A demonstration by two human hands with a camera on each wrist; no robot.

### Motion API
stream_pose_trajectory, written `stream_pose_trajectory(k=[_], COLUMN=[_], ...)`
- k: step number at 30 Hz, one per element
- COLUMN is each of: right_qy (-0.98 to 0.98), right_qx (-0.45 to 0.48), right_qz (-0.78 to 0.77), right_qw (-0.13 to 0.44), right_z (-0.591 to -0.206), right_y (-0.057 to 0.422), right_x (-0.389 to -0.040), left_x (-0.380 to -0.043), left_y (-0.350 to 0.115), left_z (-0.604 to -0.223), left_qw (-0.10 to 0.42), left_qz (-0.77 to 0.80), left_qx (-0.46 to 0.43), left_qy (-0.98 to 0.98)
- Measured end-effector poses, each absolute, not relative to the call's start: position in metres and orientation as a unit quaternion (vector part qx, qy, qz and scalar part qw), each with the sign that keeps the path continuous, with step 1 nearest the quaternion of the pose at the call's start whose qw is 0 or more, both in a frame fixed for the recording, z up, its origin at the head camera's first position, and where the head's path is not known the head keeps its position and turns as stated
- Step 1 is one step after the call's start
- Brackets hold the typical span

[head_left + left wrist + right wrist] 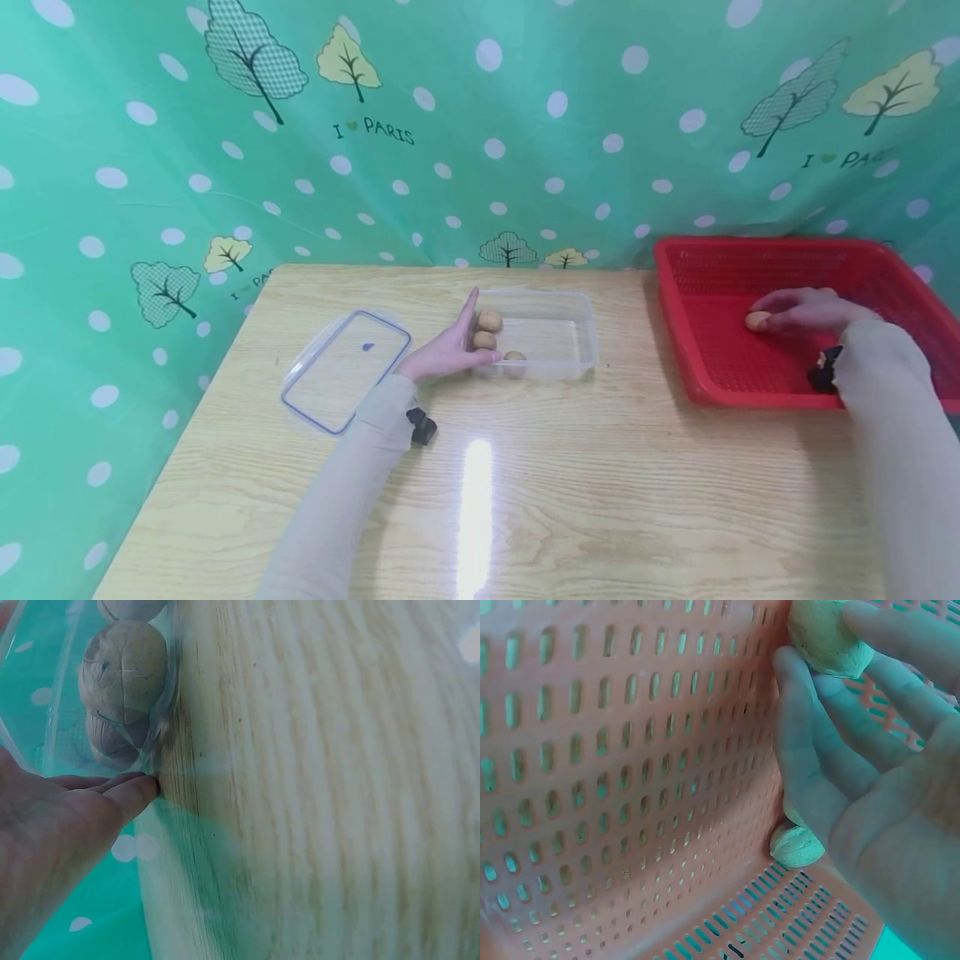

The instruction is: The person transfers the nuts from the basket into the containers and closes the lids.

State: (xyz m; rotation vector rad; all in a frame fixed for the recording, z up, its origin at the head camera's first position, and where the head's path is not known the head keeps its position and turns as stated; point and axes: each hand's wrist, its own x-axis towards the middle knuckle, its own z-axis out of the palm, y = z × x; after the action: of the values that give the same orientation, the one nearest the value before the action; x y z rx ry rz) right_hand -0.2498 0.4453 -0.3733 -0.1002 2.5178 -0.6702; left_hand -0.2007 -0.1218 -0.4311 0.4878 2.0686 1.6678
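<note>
In the head view we see our right hand (806,310) pinching a walnut (757,321) between thumb and fingers inside the red basket (780,400), its longer axis running roughly left to right there; in the right wrist view its tapered tip points downward, though the frame cuts off its upper end. Our left hand (444,353) has its fingers extended and thumb spread apart, touching the near-left corner of the clear container (555,365), which lies lengthwise left to right with walnuts (490,322) toward its left end.
</note>
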Motion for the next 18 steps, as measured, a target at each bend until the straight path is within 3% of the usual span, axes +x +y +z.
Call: stream_pose_trajectory(k=[18], right_qy=[0.936], right_qx=[-0.092], right_qz=[-0.286], right_qw=[0.181], right_z=[-0.369], right_y=[0.429], right_x=[-0.254], left_x=[-0.201], left_y=[-0.122], left_z=[-0.43], left_qw=[0.21], left_qz=[0.573], left_qx=[0.179], left_qy=[0.772])
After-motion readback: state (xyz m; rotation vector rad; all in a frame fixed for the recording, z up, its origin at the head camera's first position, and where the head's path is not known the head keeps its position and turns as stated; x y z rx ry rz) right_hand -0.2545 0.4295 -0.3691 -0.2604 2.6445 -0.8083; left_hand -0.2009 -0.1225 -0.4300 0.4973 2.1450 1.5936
